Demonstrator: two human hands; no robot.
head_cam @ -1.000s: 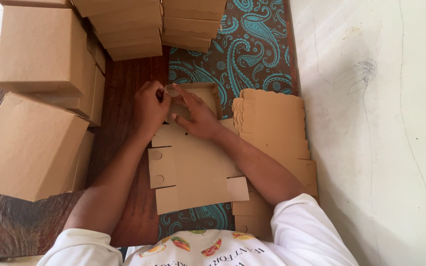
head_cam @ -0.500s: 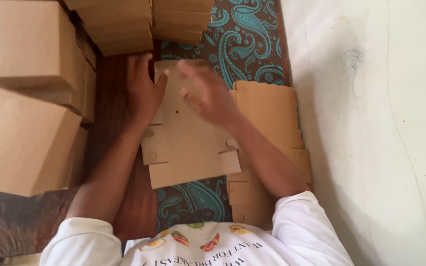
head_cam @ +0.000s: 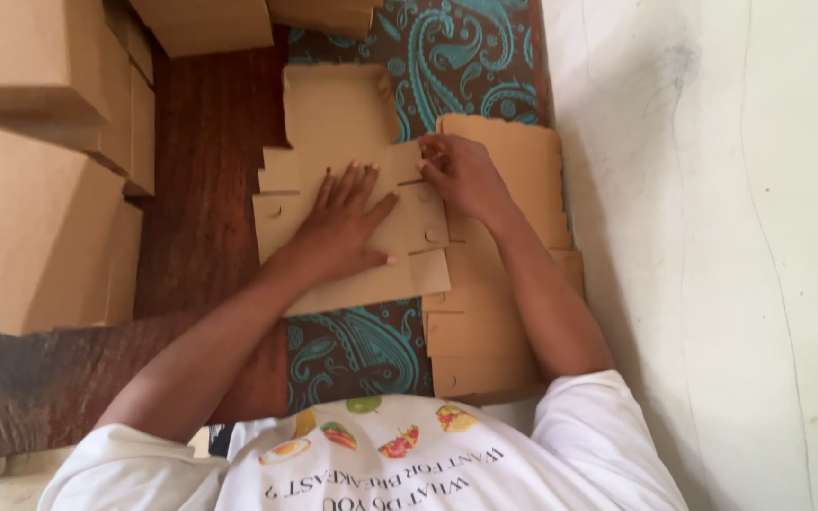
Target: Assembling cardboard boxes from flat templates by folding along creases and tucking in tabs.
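Pressing flat, the left hand pins the unfolded carton blank, fingers spread; right hand pinches its right-edge flap, nearer the stack of blanks.

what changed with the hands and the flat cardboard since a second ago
The left hand has come off the far flap and now lies flat, fingers spread, on the middle of the flat box blank. The right hand has drawn back to the blank's right edge and holds a side flap there. The blank now lies opened out flat. The stack of blanks and the folded boxes stayed put.
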